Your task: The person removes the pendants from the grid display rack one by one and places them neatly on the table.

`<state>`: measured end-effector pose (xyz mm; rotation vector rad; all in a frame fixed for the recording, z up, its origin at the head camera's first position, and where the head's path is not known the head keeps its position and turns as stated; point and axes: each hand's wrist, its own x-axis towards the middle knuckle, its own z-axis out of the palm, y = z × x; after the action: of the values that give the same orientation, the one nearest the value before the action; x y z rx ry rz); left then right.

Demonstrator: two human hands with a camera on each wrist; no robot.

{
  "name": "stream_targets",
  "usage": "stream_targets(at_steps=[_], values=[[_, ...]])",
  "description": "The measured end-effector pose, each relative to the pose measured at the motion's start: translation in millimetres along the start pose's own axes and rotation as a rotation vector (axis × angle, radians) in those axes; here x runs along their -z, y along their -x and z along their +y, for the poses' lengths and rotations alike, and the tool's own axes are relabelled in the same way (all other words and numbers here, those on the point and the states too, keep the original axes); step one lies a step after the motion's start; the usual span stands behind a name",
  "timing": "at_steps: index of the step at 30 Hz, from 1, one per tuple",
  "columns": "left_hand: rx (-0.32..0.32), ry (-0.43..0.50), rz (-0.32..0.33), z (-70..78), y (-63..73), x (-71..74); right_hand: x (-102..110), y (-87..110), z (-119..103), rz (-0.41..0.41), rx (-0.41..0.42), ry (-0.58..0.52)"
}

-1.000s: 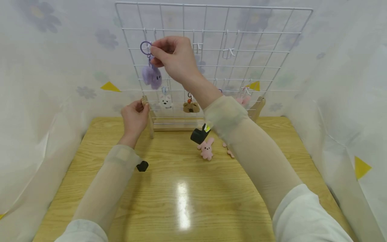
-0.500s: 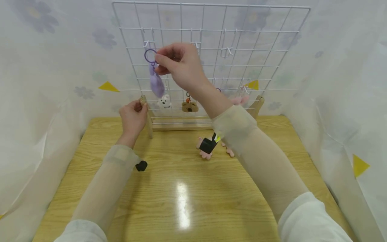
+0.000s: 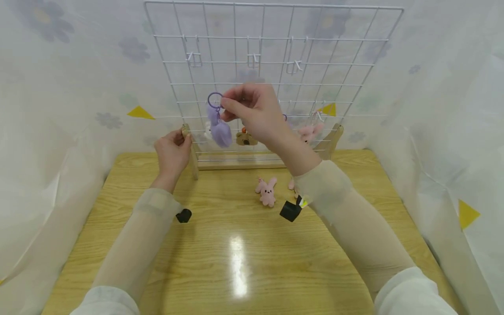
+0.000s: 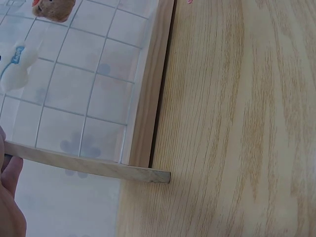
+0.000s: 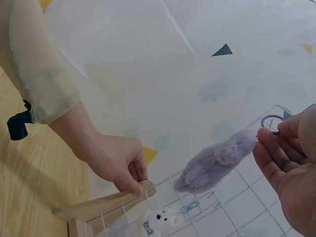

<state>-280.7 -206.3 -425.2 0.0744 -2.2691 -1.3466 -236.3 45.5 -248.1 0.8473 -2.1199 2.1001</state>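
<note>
My right hand pinches the purple ring of a keychain between thumb and fingers. From the ring hangs a fuzzy purple plush, in front of the white wire grid rack. In the right wrist view the plush hangs apart from the fingers, below the ring. My left hand grips the top of the rack's left wooden post. A white dog charm, partly hidden by the plush, and a brown animal charm hang low on the rack.
Three hooks, including the left one, sit bare on the upper grid. A pink bunny plush hangs at lower right. Another pink bunny lies on the wooden table, beside a partly hidden pink piece.
My right hand has moved down and to the right with the purple keychain, away from the upper left hook. The plush has turned. My left hand has stayed on the post.
</note>
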Motion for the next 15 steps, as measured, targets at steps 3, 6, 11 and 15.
stream_targets(at_steps=[3, 6, 11, 15], values=[[-0.003, -0.006, 0.007, -0.1, -0.3, -0.1, 5, 11.3, 6, -0.014, -0.026, 0.022], [-0.001, -0.003, 0.009, -0.1, 0.1, 0.1, 9, 22.6, 12, -0.014, -0.057, 0.009], [0.011, -0.004, 0.0, 0.0, 1.1, 0.4, 16, 42.7, 31, -0.011, -0.048, -0.009], [0.01, -0.006, 0.002, 0.0, 0.8, 0.7, 21, 59.6, 48, -0.009, -0.06, 0.01]])
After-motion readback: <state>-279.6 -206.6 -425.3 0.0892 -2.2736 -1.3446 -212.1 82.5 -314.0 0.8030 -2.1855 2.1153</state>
